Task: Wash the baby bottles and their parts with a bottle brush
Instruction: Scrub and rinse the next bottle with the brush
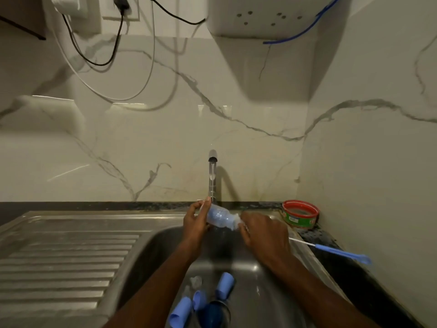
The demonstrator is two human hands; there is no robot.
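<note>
From the head view, the left hand point(195, 220) grips a clear baby bottle point(221, 216) by its base, held sideways over the sink point(165, 237) just below the tap point(212, 176). The right hand point(262, 233) is curled round the bottle brush point(331, 250) near the bottle's foamy mouth; its blue handle juts out over the sink's right edge. Blue caps point(225, 284) and other parts lie at the basin's near end. A red-rimmed tub point(300, 215) sits at the bench's back right corner. The scrubbing step seems underway; next likely calls for rinsing under the tap.
</note>
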